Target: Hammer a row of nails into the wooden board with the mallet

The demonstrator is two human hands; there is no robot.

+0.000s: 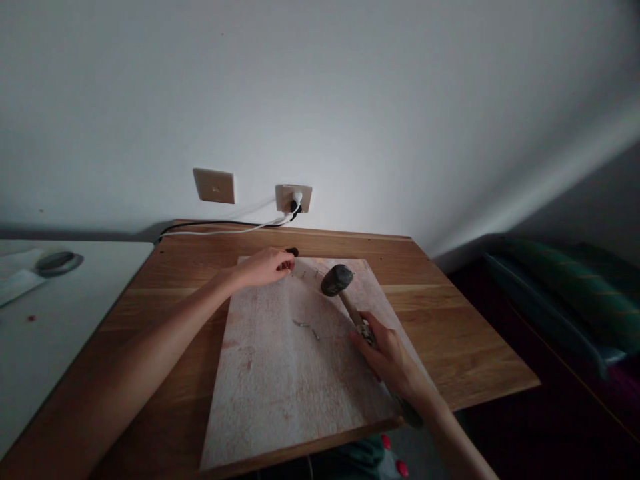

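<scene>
I can't tell whether the curled left hand (265, 267), at the far part of the whitewashed rectangular wooden board (270, 387), pinches anything. The right hand (391, 357) grips and partly hides a black-headed, wooden-handled hammer (337, 280) above the board. Small silvery metal pieces (301, 324) mid-board look indistinct. The brown wooden desk (450, 347) stretches rightward past the board's edge.

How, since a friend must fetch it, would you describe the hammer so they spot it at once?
Against the wall, a wooden table bears a whitish board. Over the board's right side, the right hand grips the hammer. Its thick, dark head sets it apart from the small, thin metal pieces lying on the board.
</scene>
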